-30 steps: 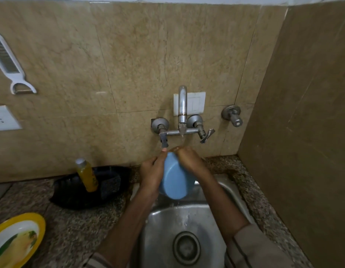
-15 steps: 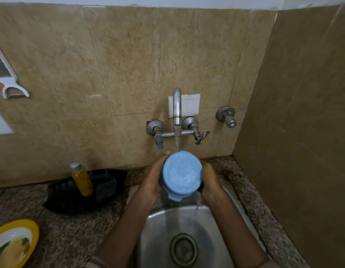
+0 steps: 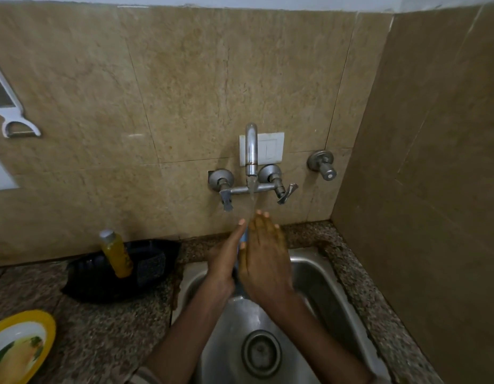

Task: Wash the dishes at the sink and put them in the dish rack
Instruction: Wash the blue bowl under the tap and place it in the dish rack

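Blue plastic lid edge-on, pressed between flat left hand and right hand.

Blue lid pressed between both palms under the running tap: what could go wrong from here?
1. The blue lid is only pinched edge-on between the wet left hand and right hand; it could slip into the sink.
2. The stream from the tap hits the hands and may splash onto the counter.
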